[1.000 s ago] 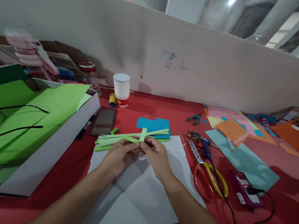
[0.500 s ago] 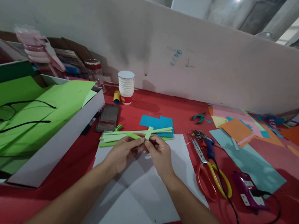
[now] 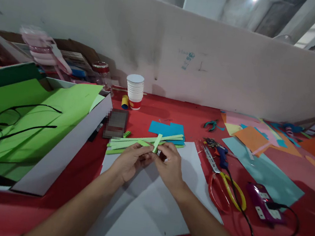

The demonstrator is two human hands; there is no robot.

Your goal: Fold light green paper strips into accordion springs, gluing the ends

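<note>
Between my two hands is a folded light-green paper strip [image 3: 157,143], one end sticking up and another part angled to the left. The fingers of my left hand [image 3: 133,157] pinch its left part. My right hand [image 3: 170,163] has thumb and fingers closed at the right side of the fold; the fingertips partly cover it. Just behind the hands lie several loose green paper strips [image 3: 121,143], with blue paper pieces [image 3: 166,128] beyond them. Under my hands spreads white paper [image 3: 143,210].
Left stands a white box [image 3: 63,151] holding green sheets and eyeglasses [image 3: 5,127]. Paper cups [image 3: 134,91] and a dark pixelated object [image 3: 116,124] sit behind. Right are scissors [image 3: 224,187], a blue glue gun [image 3: 223,156], a purple power unit [image 3: 266,203] with cables, pliers [image 3: 210,125] and coloured paper [image 3: 268,170].
The upright end of the strip now leans slightly more to the right, and my right fingers have shifted a little on it. The whole view has moved slightly.
</note>
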